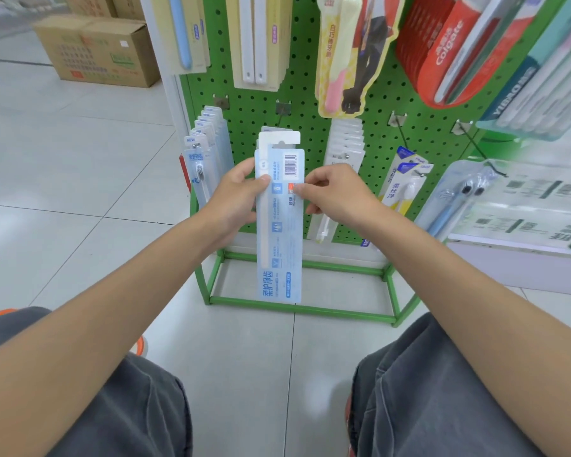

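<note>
**Left hand**: fingers curled round the left edge of a small stack of packs, thumb pressed across the front.

**Right hand**: thumb and forefinger pinch the right edge of the front pack; the other fingers are folded in.

**Item held:** long, flat, pale blue card-and-plastic toothbrush pack. It is upright with the barcode side toward the camera, between the two hands. A white-topped pack lies directly behind it; how many more follow cannot be told.

**At 12 o'clock:** metal peg hook on the green perforated display board.

**At 9 o'clock:** hanging row of matching blue packs.

**At 3 o'clock:** row of white packs.

**Step, as judged:** the front pack is being separated from the stack, ready for hanging.

**Next move calls for:** raising the pack, lining its hang-hole up with the hook tip, and sliding it on level while the left hand steadies the rest.
</note>
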The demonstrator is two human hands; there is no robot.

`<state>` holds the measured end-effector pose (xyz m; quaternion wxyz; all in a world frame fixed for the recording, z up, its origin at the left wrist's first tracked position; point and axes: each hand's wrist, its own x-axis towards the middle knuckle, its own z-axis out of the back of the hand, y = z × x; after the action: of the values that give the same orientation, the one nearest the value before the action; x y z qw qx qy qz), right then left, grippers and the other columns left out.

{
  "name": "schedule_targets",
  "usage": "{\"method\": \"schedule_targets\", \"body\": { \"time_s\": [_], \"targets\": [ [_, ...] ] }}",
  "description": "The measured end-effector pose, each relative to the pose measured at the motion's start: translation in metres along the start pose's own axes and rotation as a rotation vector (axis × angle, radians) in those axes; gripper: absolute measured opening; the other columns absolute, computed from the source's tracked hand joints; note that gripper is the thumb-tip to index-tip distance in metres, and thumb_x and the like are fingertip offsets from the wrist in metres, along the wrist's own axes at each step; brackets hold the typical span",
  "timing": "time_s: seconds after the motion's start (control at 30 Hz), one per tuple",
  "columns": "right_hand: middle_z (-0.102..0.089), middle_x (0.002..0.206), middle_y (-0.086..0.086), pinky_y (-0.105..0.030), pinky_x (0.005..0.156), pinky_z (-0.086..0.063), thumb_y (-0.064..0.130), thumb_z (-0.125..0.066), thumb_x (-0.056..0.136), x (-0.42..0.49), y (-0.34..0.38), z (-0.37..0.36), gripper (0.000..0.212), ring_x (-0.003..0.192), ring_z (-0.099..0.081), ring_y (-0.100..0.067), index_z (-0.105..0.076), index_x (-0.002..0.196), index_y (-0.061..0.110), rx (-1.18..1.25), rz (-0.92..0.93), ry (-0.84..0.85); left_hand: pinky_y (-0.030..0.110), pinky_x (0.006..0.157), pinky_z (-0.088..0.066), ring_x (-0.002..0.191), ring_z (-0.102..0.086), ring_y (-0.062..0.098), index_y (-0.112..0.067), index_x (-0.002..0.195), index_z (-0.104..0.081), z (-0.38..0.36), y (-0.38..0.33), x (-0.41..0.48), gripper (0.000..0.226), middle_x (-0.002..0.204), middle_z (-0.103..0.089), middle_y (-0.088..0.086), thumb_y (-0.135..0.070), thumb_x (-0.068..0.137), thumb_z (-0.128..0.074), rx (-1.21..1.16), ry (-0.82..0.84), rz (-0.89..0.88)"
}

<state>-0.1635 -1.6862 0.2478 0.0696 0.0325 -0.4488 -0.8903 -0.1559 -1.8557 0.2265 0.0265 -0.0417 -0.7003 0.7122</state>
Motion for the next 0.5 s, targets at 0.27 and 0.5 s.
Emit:
{"method": "schedule_targets", "body": {
  "time_s": [0.27,0.5],
  "targets": [
    [-0.07,0.09,-0.002,-0.041,0.087,-0.057,0.015,-0.057,0.096,-0.0005,0.0014,0.0048,0.011,0.069,-0.067,-0.012,-0.067,0.093,0.015,0.173,0.017,-0.133,0.034,0.077,-0.056,0.093,-0.071,0.011,-0.028,0.125,-0.059,0.0028,0.0069,-0.0024,0.027,0.103,-0.075,-0.007,-0.018,0.105,-0.043,0.053,0.012,0.022],
    [-0.073,0.101,0.001,-0.043,0.086,-0.057,0.02,-0.053,0.099,-0.0036,0.0026,-0.0025,0.023,0.09,-0.07,-0.018,-0.068,0.117,0.021,0.155,0.05,-0.061,0.041,0.091,-0.056,0.104,-0.07,0.016,-0.024,0.129,-0.061,0.0028,0.0041,-0.0048,0.033,0.115,-0.072,-0.001,-0.015,0.106,-0.039,0.093,0.065,0.01]
  ]
}}
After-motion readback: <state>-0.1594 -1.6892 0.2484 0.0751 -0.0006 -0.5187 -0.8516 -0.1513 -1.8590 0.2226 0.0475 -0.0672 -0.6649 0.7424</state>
